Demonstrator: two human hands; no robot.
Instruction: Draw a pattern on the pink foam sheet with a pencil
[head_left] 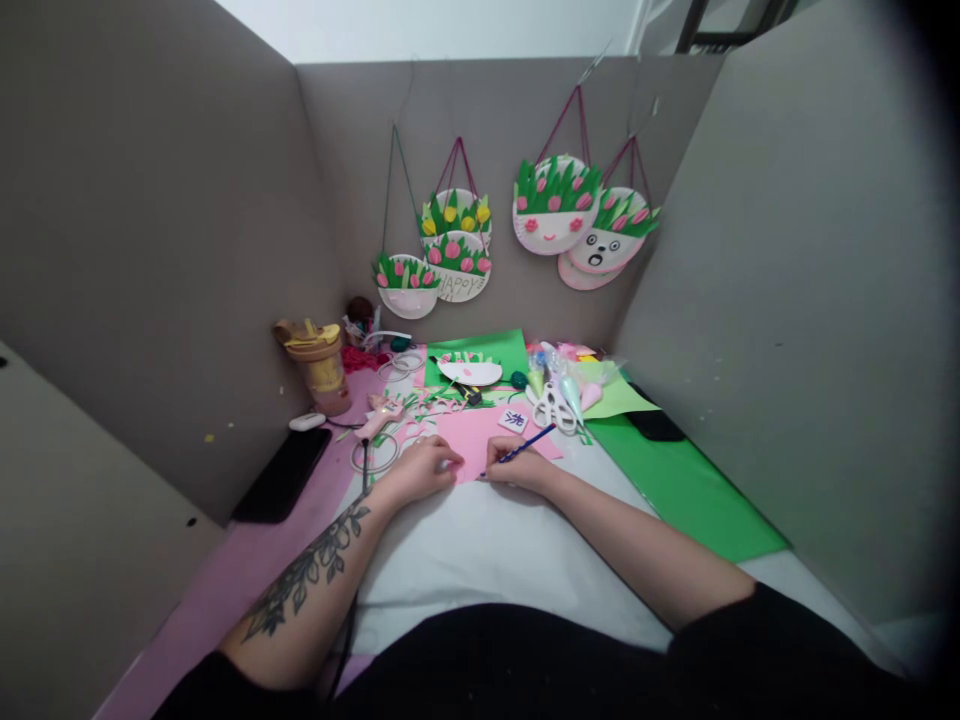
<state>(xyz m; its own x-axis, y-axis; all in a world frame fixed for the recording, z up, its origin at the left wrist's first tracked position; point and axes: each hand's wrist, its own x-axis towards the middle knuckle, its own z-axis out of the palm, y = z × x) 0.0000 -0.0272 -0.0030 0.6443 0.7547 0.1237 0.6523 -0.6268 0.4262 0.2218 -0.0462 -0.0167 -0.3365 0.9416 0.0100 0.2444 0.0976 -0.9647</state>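
A pink paper sheet (480, 435) lies on the white table surface (480, 545) in front of me. My left hand (421, 468) rests on the sheet's near left edge, fingers curled and pressing down on it. My right hand (517, 465) grips a blue pencil (529, 446), its tip touching the pink paper near the near edge. A small white card with blue marks (513, 420) sits on the far part of the pink sheet.
White scissors (553, 408), a paper plate (470, 372) on green paper (480, 350), a pink glue gun (379, 415), a yellow-lidded cup (322, 370), two black phones (281, 475) (656, 425) and a big green sheet (682, 485) lie around. Decorated plates (555, 215) hang on the grey partition.
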